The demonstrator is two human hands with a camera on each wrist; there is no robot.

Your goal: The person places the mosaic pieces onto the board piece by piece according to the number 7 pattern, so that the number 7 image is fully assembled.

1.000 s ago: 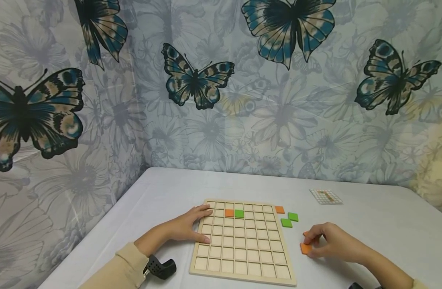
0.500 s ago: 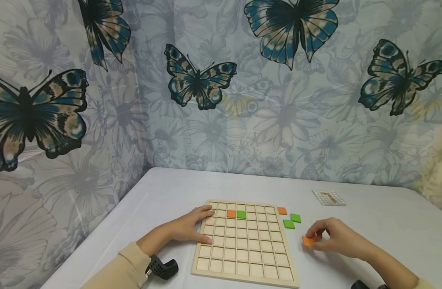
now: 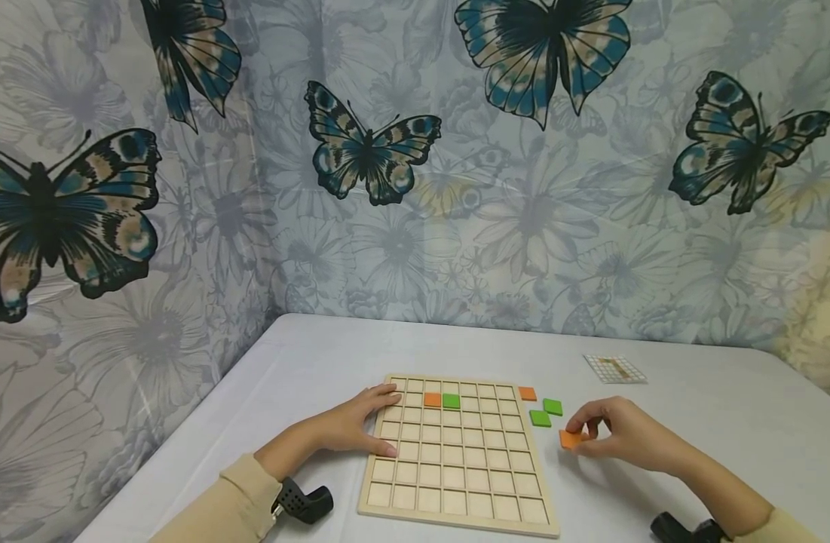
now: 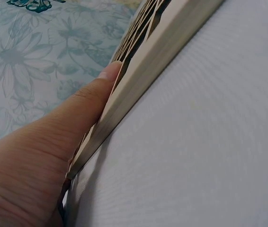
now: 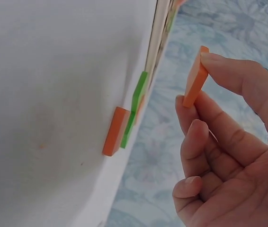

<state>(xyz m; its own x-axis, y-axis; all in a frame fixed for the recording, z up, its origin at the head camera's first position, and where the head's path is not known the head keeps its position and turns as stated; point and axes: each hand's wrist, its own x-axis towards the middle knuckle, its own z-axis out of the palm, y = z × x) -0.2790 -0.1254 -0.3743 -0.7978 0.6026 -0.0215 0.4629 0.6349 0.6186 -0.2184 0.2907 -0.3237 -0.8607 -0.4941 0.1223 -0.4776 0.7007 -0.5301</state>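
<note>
A square orange tile (image 5: 197, 78) is pinched between the thumb and a fingertip of my right hand (image 3: 621, 434), raised over the table to the right of the wooden grid board (image 3: 473, 457). Another orange tile (image 5: 116, 131) lies on the tablecloth beneath, next to two green tiles (image 3: 540, 418). On the board, an orange tile (image 3: 433, 400) and a green tile (image 3: 451, 401) sit side by side in the second row from the far edge. My left hand (image 3: 347, 426) rests spread along the board's left edge, its thumb (image 4: 93, 97) on the frame.
One more orange tile (image 3: 527, 394) lies by the board's far right corner. Farther back on the right is a small card (image 3: 615, 369) printed with a coloured grid. A white cloth (image 3: 333, 343) covers the table, and butterfly-patterned fabric (image 3: 523, 256) hangs behind it.
My right hand has lifted the orange tile off the table and moved it slightly away from me, toward the green tiles. The left hand has stayed on the board's edge.
</note>
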